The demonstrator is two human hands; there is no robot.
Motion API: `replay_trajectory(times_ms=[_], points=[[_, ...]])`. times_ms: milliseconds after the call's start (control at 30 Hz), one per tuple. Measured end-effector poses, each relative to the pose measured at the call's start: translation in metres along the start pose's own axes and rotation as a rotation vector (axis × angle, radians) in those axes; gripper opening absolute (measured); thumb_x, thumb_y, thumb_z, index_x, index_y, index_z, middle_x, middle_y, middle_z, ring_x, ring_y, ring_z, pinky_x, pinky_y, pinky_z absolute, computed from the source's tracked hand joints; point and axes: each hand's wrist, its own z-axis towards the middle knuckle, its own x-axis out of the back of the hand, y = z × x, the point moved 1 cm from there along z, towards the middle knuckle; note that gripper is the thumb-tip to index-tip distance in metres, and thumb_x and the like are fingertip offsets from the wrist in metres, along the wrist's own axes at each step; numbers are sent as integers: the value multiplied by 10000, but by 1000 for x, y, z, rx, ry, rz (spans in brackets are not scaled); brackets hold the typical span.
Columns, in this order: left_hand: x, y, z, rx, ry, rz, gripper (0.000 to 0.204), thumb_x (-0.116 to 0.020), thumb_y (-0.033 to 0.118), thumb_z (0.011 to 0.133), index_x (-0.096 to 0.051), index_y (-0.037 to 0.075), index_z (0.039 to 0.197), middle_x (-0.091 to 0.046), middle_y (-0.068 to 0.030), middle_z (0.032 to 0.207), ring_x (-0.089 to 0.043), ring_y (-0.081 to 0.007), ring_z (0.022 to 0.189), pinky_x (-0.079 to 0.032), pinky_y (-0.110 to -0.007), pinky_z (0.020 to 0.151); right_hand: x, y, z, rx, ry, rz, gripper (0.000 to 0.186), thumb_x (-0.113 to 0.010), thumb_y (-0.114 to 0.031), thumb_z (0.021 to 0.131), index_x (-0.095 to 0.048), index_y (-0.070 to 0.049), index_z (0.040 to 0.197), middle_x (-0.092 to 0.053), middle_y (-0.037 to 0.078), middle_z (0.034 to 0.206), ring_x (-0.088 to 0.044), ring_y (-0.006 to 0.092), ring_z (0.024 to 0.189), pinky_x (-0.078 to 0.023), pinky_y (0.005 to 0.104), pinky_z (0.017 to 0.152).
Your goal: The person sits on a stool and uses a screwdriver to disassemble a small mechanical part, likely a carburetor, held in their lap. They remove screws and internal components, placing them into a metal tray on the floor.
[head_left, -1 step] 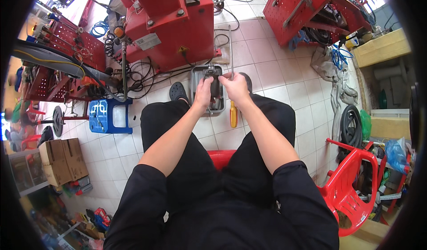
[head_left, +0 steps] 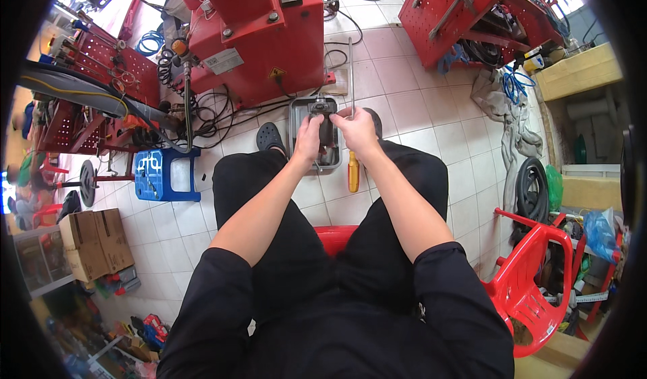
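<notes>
A grey rectangular tray (head_left: 294, 119) lies on the floor between my feet. Inside it sits a dark, roughly cylindrical metal part (head_left: 327, 134) with a lighter metal fitting at its far end. My left hand (head_left: 309, 140) is closed on the part's left side, its thumb on top. My right hand (head_left: 359, 134) curls around the shaft of a long screwdriver (head_left: 354, 173). The yellow handle points toward me and the thin shaft away. That hand's thumb and fingertips also come up to the part's right side. Its curled fingers are partly hidden.
A red machine (head_left: 269, 49) stands just beyond the tray, with black cables beside it. At left are a blue stool (head_left: 149, 175) and cardboard boxes (head_left: 96, 244). A red plastic chair (head_left: 532, 285) is at right, and a red perforated cabinet (head_left: 441, 22) stands farther off.
The screwdriver has shifted very slightly in my right hand. Both hands otherwise keep their places at the metal part.
</notes>
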Motion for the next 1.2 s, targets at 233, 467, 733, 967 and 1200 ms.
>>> replay_trajectory(times_ms=[233,467,733,967,1200], points=[[-4,3,-2,5,-36,48,374,-443,397,886,-457,78,1081,-589,-74,851,-604,-188,593,-431,-283,430,-1,10,4,33,65,17,240,-681,-191,793,-613,25,874,-565,15,643,-501,88,584,-410,257,544],[-3,-1,1,-64,6,62,397,-503,390,858,-475,54,1069,-590,-57,742,-587,-155,524,-398,-262,365,0,12,6,-1,7,47,220,-678,-189,810,-576,-2,865,-522,-2,602,-453,74,486,-353,243,447],[-6,2,-1,26,-7,62,404,-452,393,888,-445,67,1127,-599,-71,869,-611,-184,598,-430,-284,430,8,-2,-1,-313,-166,339,227,-651,-197,840,-480,-70,917,-377,-78,550,-286,22,360,-199,217,327],[-2,3,2,20,-4,-22,396,-448,401,895,-448,75,1120,-600,-66,849,-615,-185,600,-425,-277,423,1,1,-1,-298,-130,463,164,-603,-179,870,-508,-68,943,-361,-83,535,-286,27,361,-211,215,326],[-5,0,1,-55,21,108,420,-498,409,869,-460,57,1094,-572,-49,766,-581,-136,556,-395,-252,371,6,12,6,-247,-94,369,245,-678,-162,808,-546,0,936,-465,-35,570,-363,53,391,-243,241,344]])
